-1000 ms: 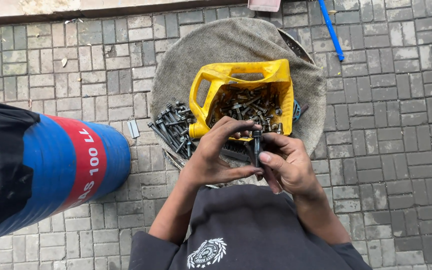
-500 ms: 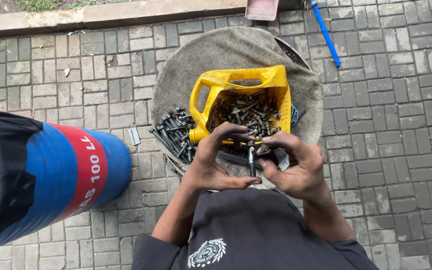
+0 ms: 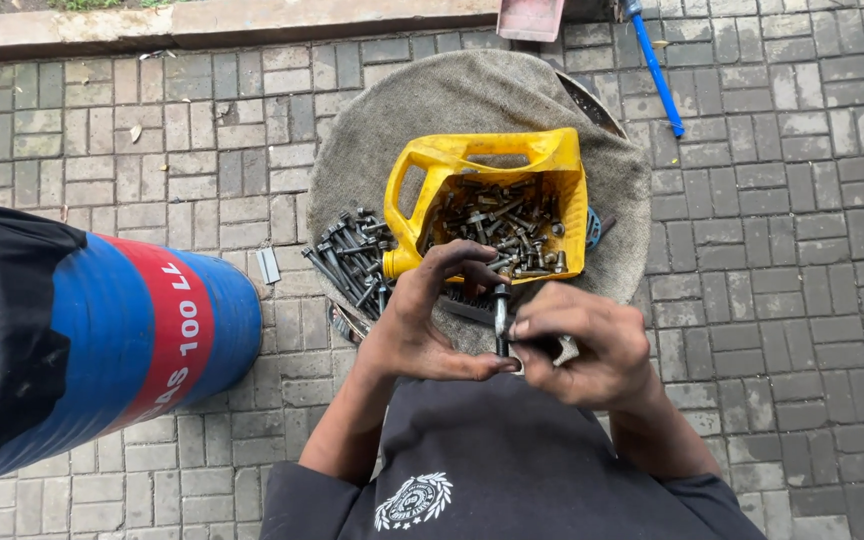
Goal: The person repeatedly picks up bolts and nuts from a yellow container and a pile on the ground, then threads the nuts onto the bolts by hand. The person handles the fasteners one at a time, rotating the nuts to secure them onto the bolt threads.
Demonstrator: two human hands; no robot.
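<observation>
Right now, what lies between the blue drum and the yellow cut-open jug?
In the head view, between the blue drum and the yellow jug lie bare paving, a small flat metal piece, then a pile of dark bolts on the burlap.

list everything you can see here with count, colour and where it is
bolt: one, dark metal, upright between both hands
cut-open jug: one, yellow, on the round pad, full of mixed bolts and nuts
loose bolts: a pile, count unclear, dark grey, on the pad left of the jug
round pad: one, grey-brown cloth, on the paving at top centre
drum: one, blue with a red band, lying at the left, a black cloth over its near end
blue rod: one, on the paving at top right
small metal plate: one, grey, on the paving beside the drum
brick paving: grey, all around
left hand: grimy, fingers on the bolt
right hand: grimy, gripping the bolt's lower end
</observation>
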